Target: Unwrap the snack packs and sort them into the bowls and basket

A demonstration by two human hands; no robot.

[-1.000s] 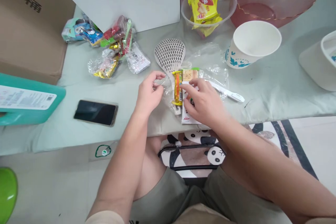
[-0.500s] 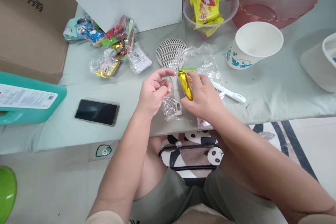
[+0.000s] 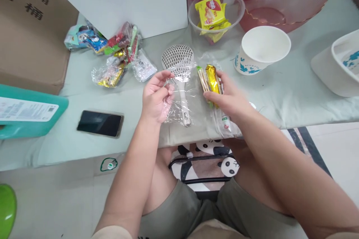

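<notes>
Pinched in my left hand (image 3: 157,95) is a crinkled clear plastic wrapper (image 3: 175,99), which spreads over the handle of a slotted skimmer (image 3: 177,58) lying on the table. My right hand (image 3: 228,95) has its fingers round a gold-wrapped snack (image 3: 212,78) and a thin packet with green ends and pale sticks (image 3: 203,80). Beneath the right hand, near the table's front edge, lies another clear packet with a white and red print (image 3: 226,123). The two hands are apart.
Wrapped snacks (image 3: 112,73) lie back left, above a phone (image 3: 100,123). Behind are a clear bowl of yellow packets (image 3: 216,7) and a pink bowl (image 3: 286,3). A paper cup (image 3: 262,49) and white container (image 3: 336,63) stand right; a teal jug (image 3: 33,110) stands left.
My right hand has moved right with the gold-wrapped snack and the stick packet, away from my left hand. The clear wrapper now stretches from my left hand. The view has shifted slightly.
</notes>
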